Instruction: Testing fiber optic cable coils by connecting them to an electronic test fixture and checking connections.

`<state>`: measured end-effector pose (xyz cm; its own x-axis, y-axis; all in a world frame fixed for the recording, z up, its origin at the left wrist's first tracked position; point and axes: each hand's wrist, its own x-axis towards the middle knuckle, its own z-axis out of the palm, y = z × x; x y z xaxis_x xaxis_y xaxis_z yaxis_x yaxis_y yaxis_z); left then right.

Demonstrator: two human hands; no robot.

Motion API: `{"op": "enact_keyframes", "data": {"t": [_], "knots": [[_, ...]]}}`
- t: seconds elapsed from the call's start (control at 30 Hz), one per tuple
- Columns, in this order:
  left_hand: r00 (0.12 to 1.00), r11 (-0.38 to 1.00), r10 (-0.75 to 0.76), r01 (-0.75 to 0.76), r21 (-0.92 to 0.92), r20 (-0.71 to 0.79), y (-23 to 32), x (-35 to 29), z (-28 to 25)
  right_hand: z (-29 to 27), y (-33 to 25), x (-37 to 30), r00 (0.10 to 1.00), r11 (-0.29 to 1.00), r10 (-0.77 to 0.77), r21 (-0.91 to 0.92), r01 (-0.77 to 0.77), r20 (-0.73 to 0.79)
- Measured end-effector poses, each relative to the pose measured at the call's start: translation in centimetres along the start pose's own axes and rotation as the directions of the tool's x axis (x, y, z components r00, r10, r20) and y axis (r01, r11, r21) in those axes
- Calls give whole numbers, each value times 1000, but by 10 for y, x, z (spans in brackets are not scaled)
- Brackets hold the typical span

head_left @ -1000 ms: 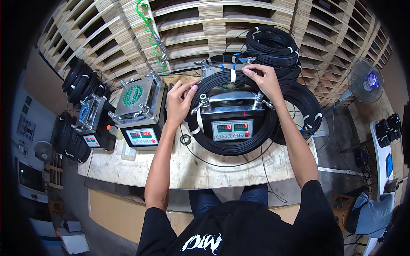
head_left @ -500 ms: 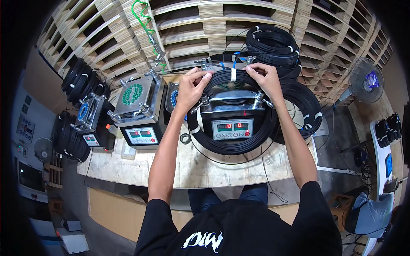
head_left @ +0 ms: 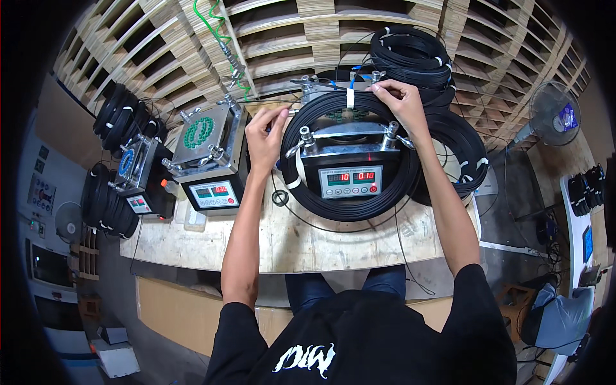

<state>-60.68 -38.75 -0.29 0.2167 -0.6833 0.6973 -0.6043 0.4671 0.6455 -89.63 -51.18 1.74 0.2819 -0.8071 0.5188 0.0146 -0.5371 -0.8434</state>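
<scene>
A coil of black cable [head_left: 350,215], bound with white ties, is draped around the front polishing machine [head_left: 351,154], which has a lit red digital display and metal corner clamps. My left hand [head_left: 264,138] is at the coil's upper left, thumb and fingers pinched beside a small pale tip; what they hold is too small to name. At the coil's upper right, near a back corner clamp [head_left: 376,77], my right hand [head_left: 405,110] has its thumb and forefinger pressed together. Whatever is in that pinch is hidden. A white tie [head_left: 350,98] crosses the coil between the hands.
Left of the coil stand a second machine [head_left: 206,154] with a green ringed plate and a smaller one [head_left: 138,173] with a blue ring. More black cable coils [head_left: 410,58] are stacked behind right. A small black ring [head_left: 280,197] lies on the wooden table [head_left: 256,247]. A fan [head_left: 548,115] stands right.
My left hand has moved left, away from the coil's top, still pinched. My right hand stays near the back clamp. The displays' readings have changed, and the view has shifted slightly.
</scene>
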Motion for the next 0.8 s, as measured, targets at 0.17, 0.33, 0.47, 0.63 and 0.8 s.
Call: {"op": "enact_keyframes", "data": {"t": [0.17,0.33,0.47,0.63,0.8], "knots": [[994,999,47,-45,-23,103,-6,8,9,-1,2,1,1000,1000,0,19,0,-10],[985,991,-42,62,-115,167,7,16,10,0,-8,-3,998,999,28,-30,-27,56],[971,989,17,19,-146,240,4,33,16,-3,-8,-3,995,999,38,-40,-34,94],[947,997,45,-23,-74,319,7,53,27,-4,-12,-2,994,996,60,-64,-54,93],[965,994,-9,37,-104,262,5,39,25,-4,-9,-6,994,997,59,41,-63,87]]}}
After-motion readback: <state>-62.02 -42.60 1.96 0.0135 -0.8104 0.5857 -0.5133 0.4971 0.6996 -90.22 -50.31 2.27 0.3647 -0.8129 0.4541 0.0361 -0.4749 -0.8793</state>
